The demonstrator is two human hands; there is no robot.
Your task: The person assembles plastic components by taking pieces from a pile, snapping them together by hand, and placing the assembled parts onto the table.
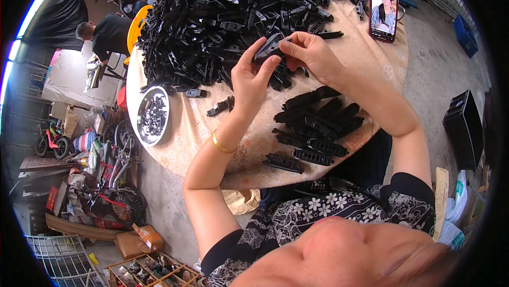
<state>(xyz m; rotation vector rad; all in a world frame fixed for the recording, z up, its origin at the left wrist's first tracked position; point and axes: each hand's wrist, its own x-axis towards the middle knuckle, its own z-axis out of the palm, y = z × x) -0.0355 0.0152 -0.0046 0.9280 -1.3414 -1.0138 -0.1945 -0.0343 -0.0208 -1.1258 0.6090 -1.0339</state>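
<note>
My left hand is closed around a black plastic part with a lighter grey face, raised over the table. On the same part's right end, my right hand pinches with thumb and fingers; small details there are hidden by the fingers. Just beyond both hands spreads a large heap of loose black plastic parts. Nearer to me, under my right forearm, lies a smaller group of long black plastic pieces. A few single pieces, among them a black part, rest to the left of my left wrist.
The round table has a patterned peach cloth. On its left edge stands a white-rimmed bowl of small metallic parts; a phone sits at the far right. A black crate is on the floor. A person bends beyond the table.
</note>
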